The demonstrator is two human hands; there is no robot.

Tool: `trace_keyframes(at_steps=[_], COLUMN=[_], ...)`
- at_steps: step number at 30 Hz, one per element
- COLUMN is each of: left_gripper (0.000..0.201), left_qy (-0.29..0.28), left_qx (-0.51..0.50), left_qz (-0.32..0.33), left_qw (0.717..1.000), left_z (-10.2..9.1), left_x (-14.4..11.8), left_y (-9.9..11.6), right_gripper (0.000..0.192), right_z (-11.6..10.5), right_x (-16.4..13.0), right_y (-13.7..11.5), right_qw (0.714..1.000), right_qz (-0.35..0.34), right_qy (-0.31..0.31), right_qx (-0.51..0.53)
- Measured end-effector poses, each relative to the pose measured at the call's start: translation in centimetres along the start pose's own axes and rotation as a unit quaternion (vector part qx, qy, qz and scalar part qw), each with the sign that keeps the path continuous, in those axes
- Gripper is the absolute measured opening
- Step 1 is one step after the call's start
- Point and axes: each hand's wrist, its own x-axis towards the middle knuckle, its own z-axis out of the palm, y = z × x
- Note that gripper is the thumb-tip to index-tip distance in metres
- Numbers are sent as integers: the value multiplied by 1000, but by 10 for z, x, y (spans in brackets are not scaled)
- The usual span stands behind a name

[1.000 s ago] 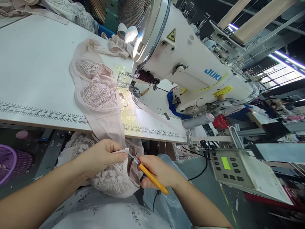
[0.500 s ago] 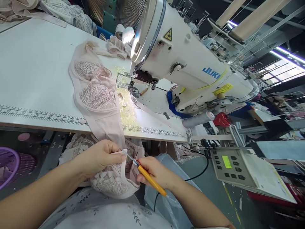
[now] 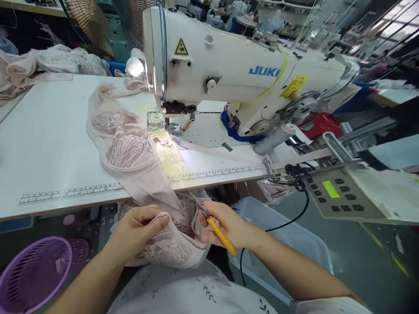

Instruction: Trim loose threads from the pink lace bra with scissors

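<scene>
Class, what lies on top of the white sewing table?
On the table: pink lace bras, a sewing machine, more fabric at the back. The bras hide the surface beneath them.

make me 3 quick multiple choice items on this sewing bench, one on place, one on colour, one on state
1. Where is the purple basket?
A. on the table
B. low at the left, below the table
C. on the machine

2. What colour is the snips' handle?
A. orange
B. green
C. black

3. What does the left hand do?
A. rests flat, open
B. pinches the pink fabric
C. turns a knob

B: the basket sits under the table edge.
A: the snips in the right hand are orange.
B: the left hand has a closed grip on the fabric.
</scene>
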Motion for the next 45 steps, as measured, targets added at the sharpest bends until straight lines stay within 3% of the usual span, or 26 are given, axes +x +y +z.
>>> trace_keyframes(at_steps=[3, 9, 17, 34, 45], left_gripper=[26, 28, 23, 24, 25], left_qy=[1, -33, -70, -95, -122], left_qx=[26, 64, 65, 69, 80], left_qz=[32, 72, 97, 93, 75], left_qw=[999, 995, 991, 989, 986], left_z=[-2, -5, -6, -8, -2], left_x=[-2, -5, -4, -2, 1], left_y=[3, 6, 12, 13, 19], right_gripper=[59, 53, 54, 51, 49], right_z=[3, -12, -34, -43, -41], right_x=[0, 7, 4, 2, 1], right_y=[-6, -4, -8, -15, -21], right_qw=[1000, 988, 972, 964, 956], right_qz=[-15, -12, -15, 17, 5], right_qy=[-1, -82, -91, -119, -105], right_qx=[-26, -128, -215, -236, -272])
